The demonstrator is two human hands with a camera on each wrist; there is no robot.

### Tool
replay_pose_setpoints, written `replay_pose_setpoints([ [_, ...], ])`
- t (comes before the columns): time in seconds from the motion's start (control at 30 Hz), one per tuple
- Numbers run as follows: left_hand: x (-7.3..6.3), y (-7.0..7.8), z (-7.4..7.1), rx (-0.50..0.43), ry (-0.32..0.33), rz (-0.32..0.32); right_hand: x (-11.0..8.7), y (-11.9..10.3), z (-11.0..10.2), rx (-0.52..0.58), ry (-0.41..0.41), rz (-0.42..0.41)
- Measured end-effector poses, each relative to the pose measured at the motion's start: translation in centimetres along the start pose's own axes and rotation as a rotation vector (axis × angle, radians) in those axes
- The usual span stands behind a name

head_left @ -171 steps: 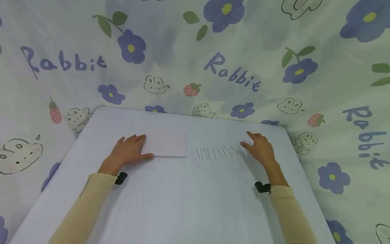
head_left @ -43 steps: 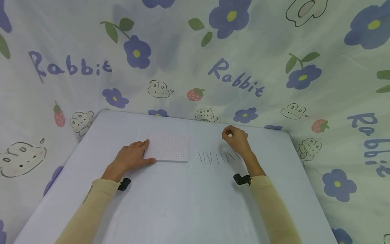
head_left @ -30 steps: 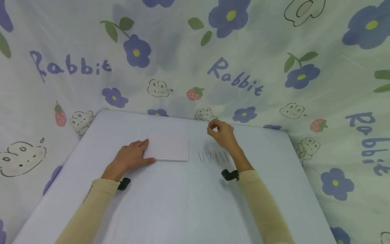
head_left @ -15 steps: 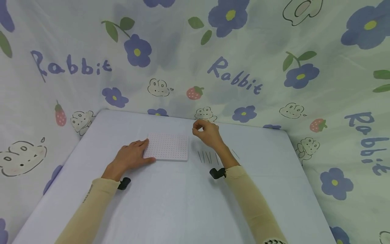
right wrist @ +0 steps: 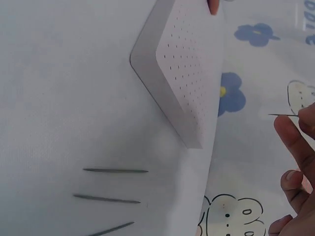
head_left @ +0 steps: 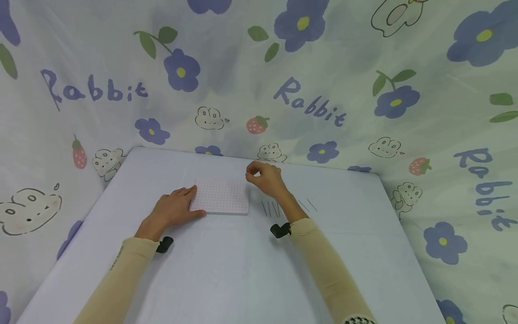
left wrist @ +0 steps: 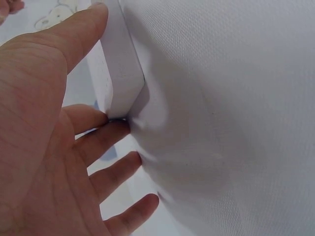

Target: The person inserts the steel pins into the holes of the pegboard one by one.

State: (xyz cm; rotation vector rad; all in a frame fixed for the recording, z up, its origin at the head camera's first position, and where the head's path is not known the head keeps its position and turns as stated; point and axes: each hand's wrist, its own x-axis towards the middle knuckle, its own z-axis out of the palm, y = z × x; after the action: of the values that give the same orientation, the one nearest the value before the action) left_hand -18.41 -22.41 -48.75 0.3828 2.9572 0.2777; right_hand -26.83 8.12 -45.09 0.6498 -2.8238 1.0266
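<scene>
A white board (head_left: 220,196) dotted with rows of small holes lies on the table. My left hand (head_left: 171,210) rests at its near left corner, thumb along the front edge and other fingers stretched at the left side. In the left wrist view the thumb (left wrist: 81,34) lies against the board's thick side. My right hand (head_left: 265,178) is raised just past the board's far right corner. Between its thumb and index finger it pinches a thin dark pointed stick (right wrist: 283,115), tip pointing out. Several similar sticks (right wrist: 115,170) lie to the right of the board, partly hidden by the right forearm.
The white table (head_left: 202,274) ends at a back edge just behind the board. A curtain (head_left: 226,67) printed with flowers, rabbits and strawberries hangs behind and along both sides. A black wrist camera (head_left: 280,231) sticks out beside the right wrist, low over the table.
My right hand came down among the sticks, took one up and moved left with it to the board's far right corner. The left hand has stayed at the board's left corner.
</scene>
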Motion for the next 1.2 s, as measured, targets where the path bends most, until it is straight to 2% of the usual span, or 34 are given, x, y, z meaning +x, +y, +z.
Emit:
replay_pose_setpoints([
  [0.3,0.1,0.0,0.0,-0.005,0.003,-0.002,0.6,-0.2,1.3,-0.031,-0.040,0.043],
  [0.57,0.1,-0.1,0.0,-0.006,0.004,0.000,0.8,0.5,2.6,-0.051,-0.093,0.093],
  [0.93,0.3,-0.2,0.0,-0.006,-0.008,-0.007,0.8,1.1,3.8,-0.069,-0.098,0.128],
  [1.2,0.0,0.0,0.0,-0.009,0.005,0.009,0.9,1.2,4.1,-0.077,-0.101,0.118],
])
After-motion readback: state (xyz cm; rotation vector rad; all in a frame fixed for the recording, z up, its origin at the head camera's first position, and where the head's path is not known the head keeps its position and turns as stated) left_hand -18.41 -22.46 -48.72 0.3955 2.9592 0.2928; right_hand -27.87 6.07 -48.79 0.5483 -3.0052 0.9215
